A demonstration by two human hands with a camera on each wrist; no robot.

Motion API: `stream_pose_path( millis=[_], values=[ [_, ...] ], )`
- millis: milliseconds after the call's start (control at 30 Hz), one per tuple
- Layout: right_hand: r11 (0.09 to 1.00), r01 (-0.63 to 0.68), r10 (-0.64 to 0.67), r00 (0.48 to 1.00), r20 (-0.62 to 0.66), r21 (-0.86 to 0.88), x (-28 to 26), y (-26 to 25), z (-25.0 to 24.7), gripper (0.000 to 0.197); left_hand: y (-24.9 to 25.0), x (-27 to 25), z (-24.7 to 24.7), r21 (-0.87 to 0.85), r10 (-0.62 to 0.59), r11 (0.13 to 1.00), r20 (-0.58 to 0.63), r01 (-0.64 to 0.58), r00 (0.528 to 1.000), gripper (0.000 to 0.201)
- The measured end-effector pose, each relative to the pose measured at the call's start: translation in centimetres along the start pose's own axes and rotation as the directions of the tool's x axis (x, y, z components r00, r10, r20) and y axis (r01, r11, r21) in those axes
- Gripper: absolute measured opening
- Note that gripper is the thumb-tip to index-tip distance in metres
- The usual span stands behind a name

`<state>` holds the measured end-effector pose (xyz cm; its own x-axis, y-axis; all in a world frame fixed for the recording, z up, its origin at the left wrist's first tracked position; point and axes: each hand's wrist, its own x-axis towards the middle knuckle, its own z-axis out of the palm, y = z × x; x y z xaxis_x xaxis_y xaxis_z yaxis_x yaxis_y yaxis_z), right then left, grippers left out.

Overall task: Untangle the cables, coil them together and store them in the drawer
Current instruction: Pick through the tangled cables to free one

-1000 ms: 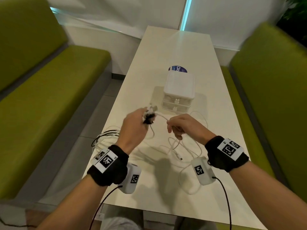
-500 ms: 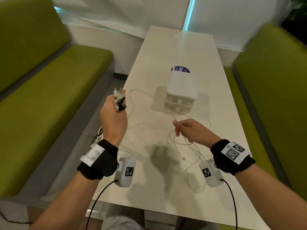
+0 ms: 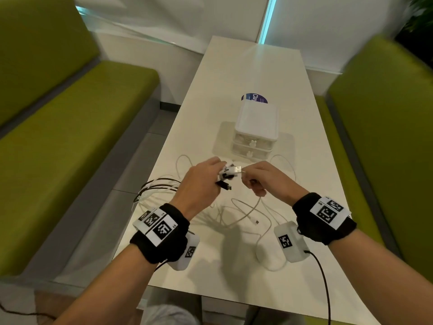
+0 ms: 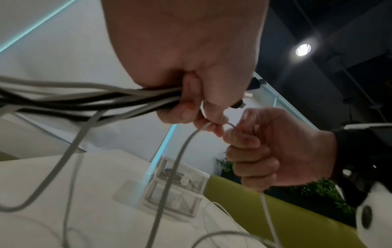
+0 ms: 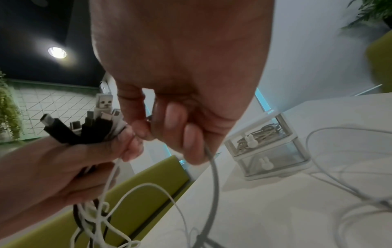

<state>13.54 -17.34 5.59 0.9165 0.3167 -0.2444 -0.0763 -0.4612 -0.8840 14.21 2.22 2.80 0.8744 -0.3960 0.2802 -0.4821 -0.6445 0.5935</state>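
Observation:
My left hand (image 3: pixel 201 179) grips a bundle of black and white cables (image 4: pixel 89 99) just behind their plugs (image 3: pixel 228 173), which stick out past the fingers (image 5: pixel 91 124). Their loops (image 3: pixel 154 188) hang off the table's left edge. My right hand (image 3: pixel 262 181) is right beside the left one and pinches a white cable (image 5: pixel 213 169) close to the plugs. That cable trails down onto the table (image 3: pixel 255 66), where more white cable (image 3: pixel 246 212) lies in loose loops. The small clear two-drawer unit (image 3: pixel 256 134) stands just beyond my hands, both drawers closed, with cables visible in the upper one (image 5: pixel 263 134).
Green benches run along both sides of the table (image 3: pixel 70 127) (image 3: pixel 384 127). A round blue sticker (image 3: pixel 254 98) lies behind the drawer unit. The far half of the table is bare. Thin black leads run from my wrist cameras (image 3: pixel 323 277).
My left hand swung out to the left and up with the bundle, drawing cable through my right hand, and has now come back to meet the right hand in front of the drawer unit.

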Motion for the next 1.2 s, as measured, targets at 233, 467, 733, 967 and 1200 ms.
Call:
stream_pose_path(
  millis=[233,467,733,967,1200],
  values=[
    [0.929,0.044,-0.093,0.989,-0.115,-0.368,1.8,1.3,0.7,0.029,-2.3,-0.1,-4.2,-0.120,-0.271,0.961,-0.225,0.249,0.936,0.032],
    [0.947,0.110,-0.121,0.992,-0.018,-0.301,7.0,-2.3,5.6,0.021,-6.6,-2.0,-7.3,-0.144,-0.366,0.930,-0.316,0.337,0.875,0.014],
    [0.937,0.274,-0.272,0.961,0.040,-0.218,14.2,-5.6,13.7,0.019,-11.9,-5.3,-12.6,-0.266,-0.545,0.838,-0.401,0.476,0.737,0.014],
    [0.916,0.231,-0.143,0.952,0.271,-0.327,17.4,-5.9,19.8,0.045,-14.6,-7.5,-14.6,-0.416,-0.599,0.798,-0.471,0.436,0.647,0.018],
    [0.856,0.284,-0.169,0.943,0.286,-0.432,17.8,-4.0,20.5,0.054,-15.3,-7.7,-15.1,-0.371,-0.572,0.820,-0.546,0.436,0.612,0.018]
  ],
)
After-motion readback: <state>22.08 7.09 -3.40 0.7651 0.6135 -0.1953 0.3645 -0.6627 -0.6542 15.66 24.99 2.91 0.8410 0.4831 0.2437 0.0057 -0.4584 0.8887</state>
